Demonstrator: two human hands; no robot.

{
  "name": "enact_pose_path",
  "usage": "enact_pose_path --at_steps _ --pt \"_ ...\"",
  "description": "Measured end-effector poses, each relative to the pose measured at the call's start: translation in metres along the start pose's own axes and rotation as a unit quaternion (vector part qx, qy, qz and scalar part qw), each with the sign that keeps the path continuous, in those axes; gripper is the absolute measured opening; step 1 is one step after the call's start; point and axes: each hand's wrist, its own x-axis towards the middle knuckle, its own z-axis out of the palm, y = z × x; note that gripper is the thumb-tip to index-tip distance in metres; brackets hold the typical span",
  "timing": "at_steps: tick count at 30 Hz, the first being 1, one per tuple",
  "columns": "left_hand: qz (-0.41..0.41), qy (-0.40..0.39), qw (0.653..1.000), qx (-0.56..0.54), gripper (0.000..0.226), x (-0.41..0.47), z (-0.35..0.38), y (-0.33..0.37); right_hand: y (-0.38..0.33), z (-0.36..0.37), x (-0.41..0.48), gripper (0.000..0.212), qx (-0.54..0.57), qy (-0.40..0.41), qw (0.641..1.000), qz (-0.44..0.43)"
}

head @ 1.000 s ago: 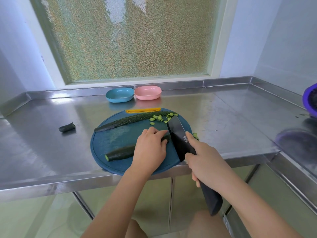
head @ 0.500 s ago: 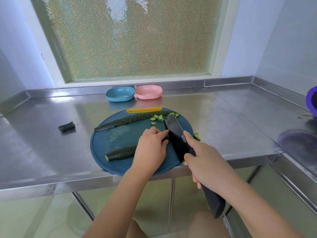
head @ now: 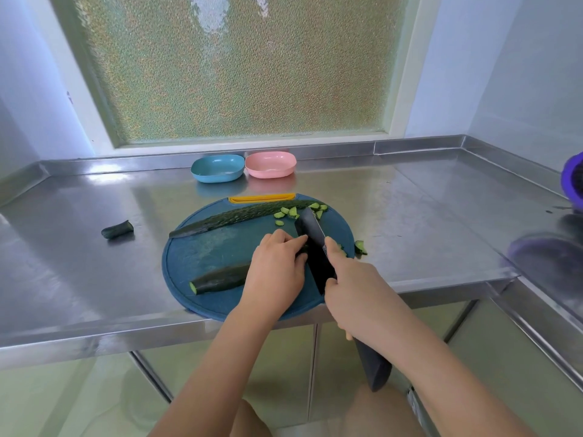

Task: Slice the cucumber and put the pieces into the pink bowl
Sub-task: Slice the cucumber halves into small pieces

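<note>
The left hand is pinning the cucumber half steady under curled fingers while the right hand is gripping the knife, slicing just beside them.

**Both hands side by side**

The left hand lies knuckles up, fingers curled down onto the cucumber half. Just beside it, the right hand grips the knife. Both bare forearms reach forward.
</note>
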Motion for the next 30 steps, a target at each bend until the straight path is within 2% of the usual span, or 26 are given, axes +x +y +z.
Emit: enact_pose_path --at_steps 14,23,30 --pt "0.005 0.018 1.000 -0.015 0.036 -0.002 -0.002 0.000 0.011 -0.008 -0.018 0.069 0.140 0.009 0.990 0.012" --pt "-0.002 0.023 0.999 -0.024 0.033 -0.002 -0.002 0.000 0.011 -0.007 -0.016 0.071 0.146 0.002 0.989 0.007" --pt "-0.002 0.020 1.000 -0.020 0.034 -0.002 -0.001 0.001 0.009 -0.008 -0.013 0.069 0.089 -0.013 0.996 0.002"
